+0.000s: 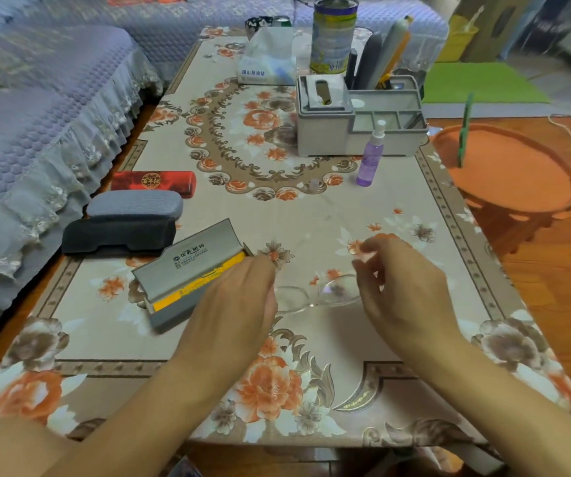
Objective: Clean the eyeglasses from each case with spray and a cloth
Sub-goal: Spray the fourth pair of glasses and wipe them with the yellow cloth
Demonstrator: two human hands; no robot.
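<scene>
On the flowered tablecloth [311, 215] in the head view, your two hands hold a pair of rimless eyeglasses [315, 296] just above the cloth. Your left hand [239, 304] covers the left end of the glasses, fingers curled inward; the grip itself is hidden behind the knuckles, so you cannot tell how it closes. Your right hand [401, 287] has fingers curled at the right lens, seemingly pinching its edge. Just left of your left hand lies an open grey case [187, 273], lid raised, with a yellow strip inside. Further left sit a closed black case [119, 234], a closed grey case [136, 203] behind it, and a red case [153, 182] beyond that. A purple spray bottle [370, 156] stands upright well ahead, just in front of a grey organiser [356, 118].
</scene>
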